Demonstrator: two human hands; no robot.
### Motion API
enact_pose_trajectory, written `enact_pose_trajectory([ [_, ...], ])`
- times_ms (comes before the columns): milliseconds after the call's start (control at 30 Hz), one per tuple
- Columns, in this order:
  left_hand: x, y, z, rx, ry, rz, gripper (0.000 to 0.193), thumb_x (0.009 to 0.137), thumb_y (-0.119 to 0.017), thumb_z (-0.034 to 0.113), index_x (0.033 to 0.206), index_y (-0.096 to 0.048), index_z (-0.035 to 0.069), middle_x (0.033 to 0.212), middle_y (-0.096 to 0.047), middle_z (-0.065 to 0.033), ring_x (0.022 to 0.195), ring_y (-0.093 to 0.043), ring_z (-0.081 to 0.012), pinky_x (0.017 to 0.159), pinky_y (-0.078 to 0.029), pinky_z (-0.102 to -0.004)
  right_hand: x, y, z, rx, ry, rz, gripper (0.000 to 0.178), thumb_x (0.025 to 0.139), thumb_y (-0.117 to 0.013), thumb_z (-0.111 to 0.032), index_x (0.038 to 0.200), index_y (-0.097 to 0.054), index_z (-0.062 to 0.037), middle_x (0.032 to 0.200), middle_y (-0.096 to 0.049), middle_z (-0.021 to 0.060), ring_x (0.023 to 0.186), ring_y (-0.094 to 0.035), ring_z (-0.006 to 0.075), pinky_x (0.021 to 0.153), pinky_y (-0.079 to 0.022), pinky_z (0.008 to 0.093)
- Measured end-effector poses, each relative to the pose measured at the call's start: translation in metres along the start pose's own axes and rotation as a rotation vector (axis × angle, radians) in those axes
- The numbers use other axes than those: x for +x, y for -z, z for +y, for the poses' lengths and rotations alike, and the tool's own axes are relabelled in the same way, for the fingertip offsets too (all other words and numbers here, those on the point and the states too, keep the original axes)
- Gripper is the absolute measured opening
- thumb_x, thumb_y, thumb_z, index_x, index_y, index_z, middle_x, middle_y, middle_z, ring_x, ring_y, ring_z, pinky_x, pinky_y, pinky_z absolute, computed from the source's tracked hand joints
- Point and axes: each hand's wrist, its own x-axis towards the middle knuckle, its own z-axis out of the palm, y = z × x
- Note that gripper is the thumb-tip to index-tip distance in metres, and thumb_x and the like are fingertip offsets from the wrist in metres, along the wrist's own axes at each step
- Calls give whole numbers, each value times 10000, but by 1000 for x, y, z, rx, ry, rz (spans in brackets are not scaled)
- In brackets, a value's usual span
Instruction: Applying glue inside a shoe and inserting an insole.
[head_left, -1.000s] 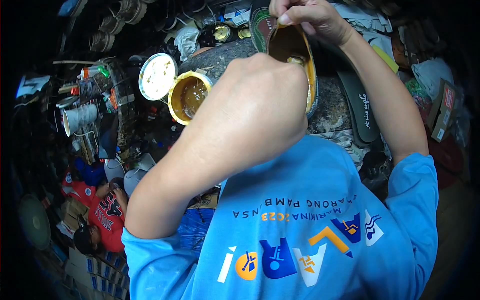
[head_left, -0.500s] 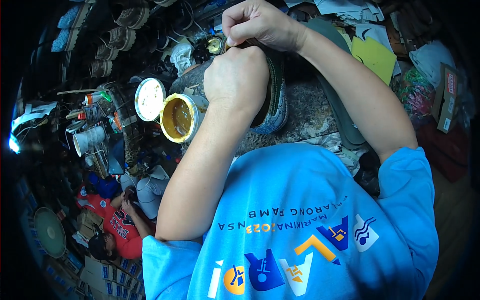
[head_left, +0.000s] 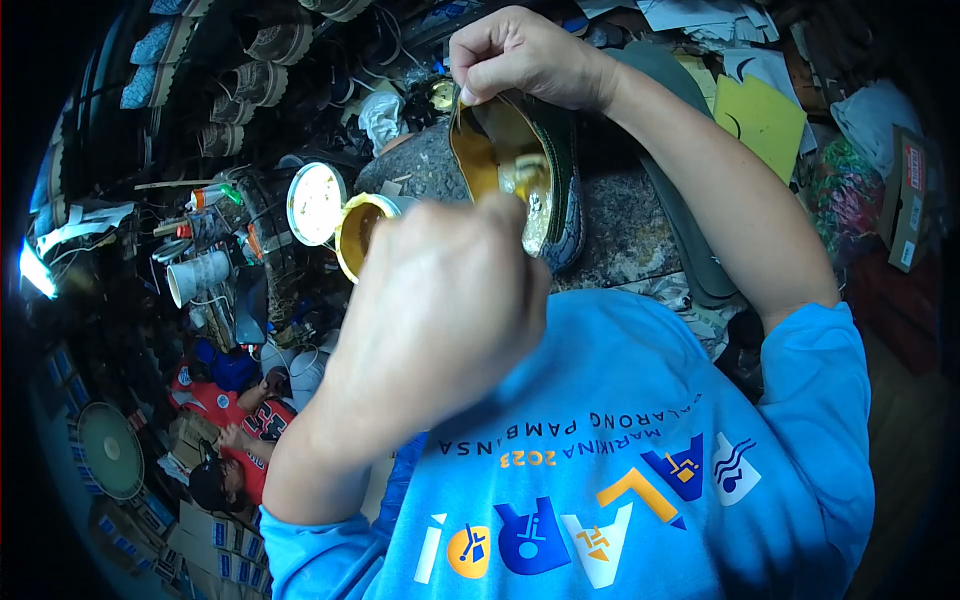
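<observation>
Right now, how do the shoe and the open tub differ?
The shoe is long and narrow; the tub is round. The right hand pinches the shoe's edge, while the left hand partly hides the tub from view. The shoe's outside is patterned; the tub has a yellowish rim. Both are yellowish-brown inside.

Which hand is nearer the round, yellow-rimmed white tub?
Left: the left hand partly hides the tub in view; the right hand is farther off, up and right.

The shoe interior (head_left: 539,212) is glossy, the worktop (head_left: 625,228) rough, perhaps stone.
</observation>
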Motion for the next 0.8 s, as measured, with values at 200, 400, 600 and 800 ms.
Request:
enact_pose_trajectory([
  [200,33,-32,-43,208,-13,145,132,759,-681,70,780,-612,-42,659,-666,-231,593,-700,-391,574,-580,-475,-6,-15,-10,-70,28,28,68,841,-676,-79,787,-677,-37,741,-637,-25,703,-572,34,671,-474,209],
  [400,15,-15,-32,43,-17,57,135,790,-676,63,768,-598,-44,587,-609,-233,568,-670,-411,581,-568,-474,-8,-15,-15,-82,-4,38,77,827,-681,-89,766,-673,-43,737,-640,-16,705,-583,41,689,-487,219],
  [600,-21,22,-12,-118,23,-91,187,763,-655,26,938,-701,-19,657,-644,-187,613,-687,-349,603,-542,-436,-8,-12,-14,-74,54,32,85,811,-698,-92,747,-674,-41,715,-650,-12,686,-588,51,667,-489,235],
  [800,-6,-10,-35,-110,-27,230,120,891,-732,75,963,-658,14,656,-635,-151,547,-651,-307,526,-495,-396,-1,-13,-18,-90,16,-18,90,760,-697,-96,726,-636,-40,719,-608,-21,714,-544,62,691,-449,253],
])
